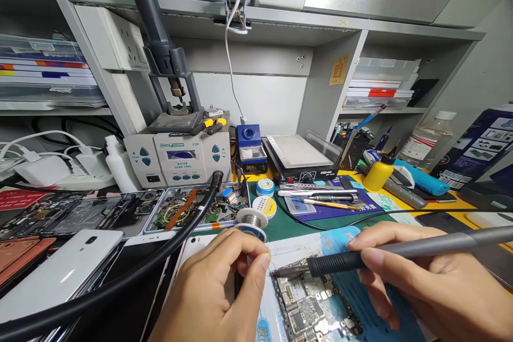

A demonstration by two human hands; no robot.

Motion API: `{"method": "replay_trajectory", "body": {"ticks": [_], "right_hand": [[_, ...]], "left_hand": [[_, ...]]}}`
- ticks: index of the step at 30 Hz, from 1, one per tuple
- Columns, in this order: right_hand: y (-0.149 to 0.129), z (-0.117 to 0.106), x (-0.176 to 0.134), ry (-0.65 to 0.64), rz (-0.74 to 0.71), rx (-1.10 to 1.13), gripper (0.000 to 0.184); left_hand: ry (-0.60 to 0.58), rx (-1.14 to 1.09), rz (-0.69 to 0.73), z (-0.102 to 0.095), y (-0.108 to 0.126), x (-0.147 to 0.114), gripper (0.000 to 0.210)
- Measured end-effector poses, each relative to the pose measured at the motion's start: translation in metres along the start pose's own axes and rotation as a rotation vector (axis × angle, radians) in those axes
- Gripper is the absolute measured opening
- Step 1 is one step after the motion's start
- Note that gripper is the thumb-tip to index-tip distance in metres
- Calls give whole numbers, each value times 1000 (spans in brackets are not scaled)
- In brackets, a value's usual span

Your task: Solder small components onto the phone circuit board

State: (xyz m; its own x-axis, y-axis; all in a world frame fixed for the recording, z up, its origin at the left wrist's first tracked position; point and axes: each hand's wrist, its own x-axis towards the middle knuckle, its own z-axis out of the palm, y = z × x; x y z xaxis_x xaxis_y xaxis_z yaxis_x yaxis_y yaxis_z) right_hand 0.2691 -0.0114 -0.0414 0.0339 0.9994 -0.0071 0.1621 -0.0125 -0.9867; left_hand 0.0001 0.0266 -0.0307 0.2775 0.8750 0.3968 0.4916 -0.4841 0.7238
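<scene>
R hand (pixel 441 286) gripping 1 soldering iron (pixel 344 262), tip at 1 circuit bd's (pixel 306 312) top-L corner; L hand (pixel 216 283) fingertips pinched tog., contents unclear; tight gap to tip.

At near right, the iron (pixel 435 245) is grey with a black grip (pixel 336 263), the board (pixel 306 311) black with silver patches, its sheet (pixel 340 236) blue and white. Far left, a pale grey station (pixel 160 168) has dark teal buttons (pixel 216 153); far right, one bottle (pixel 378 175) is yellow.
</scene>
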Motion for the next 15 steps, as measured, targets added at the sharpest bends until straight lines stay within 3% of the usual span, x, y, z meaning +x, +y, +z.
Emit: {"method": "replay_trajectory", "body": {"ticks": [15], "right_hand": [[-3, 2, 2, 3, -27, 16, 21]], "left_hand": [[2, 17, 14, 0, -1, 0, 14]]}}
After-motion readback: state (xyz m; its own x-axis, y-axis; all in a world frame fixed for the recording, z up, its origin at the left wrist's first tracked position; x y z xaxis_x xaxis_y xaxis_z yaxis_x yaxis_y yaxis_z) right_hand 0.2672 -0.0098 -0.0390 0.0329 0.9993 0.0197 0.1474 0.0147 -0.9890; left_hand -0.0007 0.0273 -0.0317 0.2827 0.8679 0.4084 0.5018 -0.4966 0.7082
